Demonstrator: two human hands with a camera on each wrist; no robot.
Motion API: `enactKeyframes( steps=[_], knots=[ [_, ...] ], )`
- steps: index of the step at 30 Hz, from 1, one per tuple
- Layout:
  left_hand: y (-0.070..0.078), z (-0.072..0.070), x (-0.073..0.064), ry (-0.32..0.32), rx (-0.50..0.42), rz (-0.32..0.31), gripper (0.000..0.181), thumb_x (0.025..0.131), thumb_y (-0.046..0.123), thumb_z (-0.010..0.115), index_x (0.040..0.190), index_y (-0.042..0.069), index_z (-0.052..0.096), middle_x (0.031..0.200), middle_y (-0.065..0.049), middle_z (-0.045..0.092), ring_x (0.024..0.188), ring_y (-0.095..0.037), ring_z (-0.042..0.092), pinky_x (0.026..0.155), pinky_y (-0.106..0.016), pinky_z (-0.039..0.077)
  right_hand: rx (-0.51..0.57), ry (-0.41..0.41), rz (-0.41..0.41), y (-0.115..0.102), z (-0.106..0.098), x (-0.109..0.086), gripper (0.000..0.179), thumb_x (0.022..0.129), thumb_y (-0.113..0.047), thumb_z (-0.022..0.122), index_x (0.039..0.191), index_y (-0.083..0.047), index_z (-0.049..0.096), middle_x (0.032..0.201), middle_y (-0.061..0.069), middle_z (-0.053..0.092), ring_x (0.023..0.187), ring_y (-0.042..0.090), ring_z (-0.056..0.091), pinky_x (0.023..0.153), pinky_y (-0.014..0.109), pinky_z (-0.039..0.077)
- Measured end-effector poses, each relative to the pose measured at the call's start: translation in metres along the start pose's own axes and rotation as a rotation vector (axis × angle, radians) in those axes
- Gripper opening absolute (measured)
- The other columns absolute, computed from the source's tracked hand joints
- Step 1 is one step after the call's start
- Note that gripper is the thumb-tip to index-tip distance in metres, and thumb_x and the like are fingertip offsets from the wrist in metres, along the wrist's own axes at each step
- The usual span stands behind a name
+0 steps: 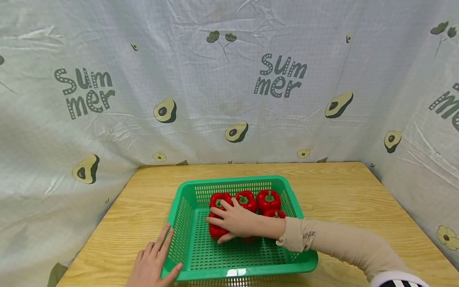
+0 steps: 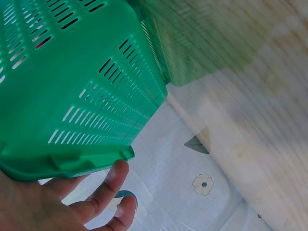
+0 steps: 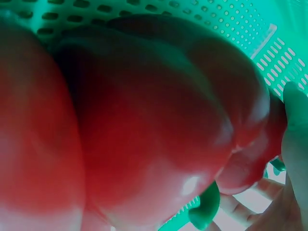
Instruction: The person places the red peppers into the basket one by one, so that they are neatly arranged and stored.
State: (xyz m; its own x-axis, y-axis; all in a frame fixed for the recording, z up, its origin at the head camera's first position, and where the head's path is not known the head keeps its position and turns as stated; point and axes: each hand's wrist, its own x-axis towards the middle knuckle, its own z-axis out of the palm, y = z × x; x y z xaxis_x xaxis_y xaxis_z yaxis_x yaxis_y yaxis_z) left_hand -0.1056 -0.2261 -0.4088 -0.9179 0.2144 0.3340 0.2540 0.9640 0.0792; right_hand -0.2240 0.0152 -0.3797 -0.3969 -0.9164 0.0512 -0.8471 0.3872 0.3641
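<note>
A green plastic basket (image 1: 244, 273) stands on the table with several red bell peppers in it. Over the front-left bell pepper (image 1: 216, 233) my right hand (image 1: 241, 220) spreads its fingers, thumb on the near side, gripping it. Two more peppers in the back row, a middle one (image 1: 246, 201) and a right one (image 1: 268, 200), show green stems. My right forearm partly covers the front-right pepper (image 1: 275, 214). Fingers of my left hand (image 1: 152, 261) lie extended along the basket's left rim, its thumb at the front corner. In the left wrist view those fingertips touch the rim's underside.
The wooden table (image 1: 340, 199) reaches back to a pale printed cloth (image 1: 201, 79), which hangs behind it and on both sides. The basket's perforated walls rise around the peppers. Its left part shows bare floor (image 1: 201, 247).
</note>
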Motion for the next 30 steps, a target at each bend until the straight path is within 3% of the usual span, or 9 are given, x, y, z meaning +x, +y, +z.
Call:
enactKeyframes(
  steps=[12,30],
  knots=[
    [0.0,0.0,0.0,0.005,0.003,0.003,0.079,0.073,0.054,0.06,0.135,0.008,0.04,0.144,0.0,0.03,0.083,-0.017,0.05,0.06,-0.033,0.036,-0.063,-0.02,-0.028,0.001,0.0,-0.004,0.076,0.074,-0.07,0.045,0.138,-0.03,0.032,0.14,0.0,0.038,0.113,0.022,0.044,0.09,0.049,0.039],
    [0.001,0.0,0.0,-0.008,-0.012,-0.02,0.08,0.074,0.054,0.059,0.136,0.009,0.038,0.144,0.0,0.03,0.081,-0.016,0.049,0.06,-0.033,0.036,-0.012,0.024,-0.016,0.009,-0.011,-0.032,0.074,0.075,-0.068,0.047,0.138,-0.035,0.03,0.14,0.003,0.038,0.107,0.018,0.045,0.088,0.047,0.036]
  ],
)
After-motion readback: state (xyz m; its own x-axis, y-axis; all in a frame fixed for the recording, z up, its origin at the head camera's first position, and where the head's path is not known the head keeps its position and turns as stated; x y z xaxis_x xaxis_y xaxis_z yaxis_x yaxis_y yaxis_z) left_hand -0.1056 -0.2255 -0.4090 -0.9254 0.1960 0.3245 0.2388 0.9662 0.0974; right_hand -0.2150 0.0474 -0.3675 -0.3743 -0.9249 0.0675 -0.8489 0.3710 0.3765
